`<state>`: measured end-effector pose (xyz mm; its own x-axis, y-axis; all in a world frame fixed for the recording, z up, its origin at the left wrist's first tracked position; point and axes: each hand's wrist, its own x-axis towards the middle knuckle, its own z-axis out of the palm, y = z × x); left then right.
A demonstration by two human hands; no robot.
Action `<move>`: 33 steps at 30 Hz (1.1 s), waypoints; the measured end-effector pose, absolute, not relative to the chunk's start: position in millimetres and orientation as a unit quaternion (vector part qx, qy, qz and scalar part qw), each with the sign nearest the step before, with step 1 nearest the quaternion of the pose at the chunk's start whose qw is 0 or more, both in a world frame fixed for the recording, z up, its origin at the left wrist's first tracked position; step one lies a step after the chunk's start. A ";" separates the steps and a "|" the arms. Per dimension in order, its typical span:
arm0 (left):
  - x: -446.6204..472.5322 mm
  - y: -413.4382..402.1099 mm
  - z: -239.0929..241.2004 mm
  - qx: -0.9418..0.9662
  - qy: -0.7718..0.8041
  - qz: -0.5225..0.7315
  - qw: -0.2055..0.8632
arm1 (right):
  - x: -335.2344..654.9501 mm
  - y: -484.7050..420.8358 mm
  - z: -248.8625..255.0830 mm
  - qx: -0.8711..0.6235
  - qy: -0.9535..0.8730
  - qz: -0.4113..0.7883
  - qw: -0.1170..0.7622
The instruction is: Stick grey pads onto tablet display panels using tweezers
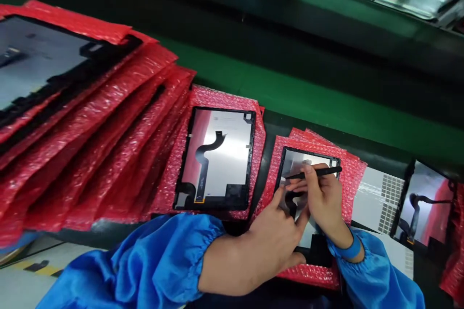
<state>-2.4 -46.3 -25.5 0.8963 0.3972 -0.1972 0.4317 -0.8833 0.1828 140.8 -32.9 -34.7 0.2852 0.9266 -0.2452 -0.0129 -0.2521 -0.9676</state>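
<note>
Right fingers (313,184) pinching black tool (328,171), tip pointing left, axis nearly level, left fingers (278,197) spread over panel (295,157)

Blue gathered sleeves (159,260), blue wristband (348,250)

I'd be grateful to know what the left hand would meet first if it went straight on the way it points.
Most likely the right hand, holding a black tool just ahead of the left hand over the same panel; depth is unclear, so they may touch.
</note>
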 end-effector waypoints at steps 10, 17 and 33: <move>-0.9 -45.1 -28.8 0.961 0.205 -0.100 0.153 | 142.5 -33.5 -41.9 -0.677 -0.380 0.442 0.449; -1.2 -41.1 -28.1 0.959 0.202 -0.105 0.167 | 142.5 -34.9 -43.8 -0.692 -0.383 0.435 0.432; -8.4 -16.1 -24.1 0.956 0.176 -0.106 0.209 | 141.9 -32.5 -45.9 -0.683 -0.378 0.447 0.438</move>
